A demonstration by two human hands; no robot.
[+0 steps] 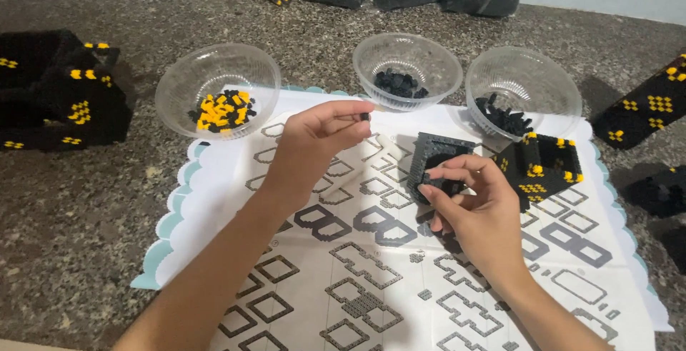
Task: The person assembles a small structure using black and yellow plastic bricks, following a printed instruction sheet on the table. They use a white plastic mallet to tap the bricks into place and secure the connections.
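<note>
One tiny black brick [365, 116] pinched at left hand [314, 144] fingers' tips, raised above instruction sheet [214, 201]. Right hand [471, 204] fingers clasp black open-box assembly [429, 161]. Three clear bowls [218, 79] behind on bench [78, 208].

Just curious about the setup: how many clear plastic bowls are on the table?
3. One clear plastic bowl at left holds yellow and black pieces, the middle bowl and the right bowl hold black pieces. None seems hidden.
</note>
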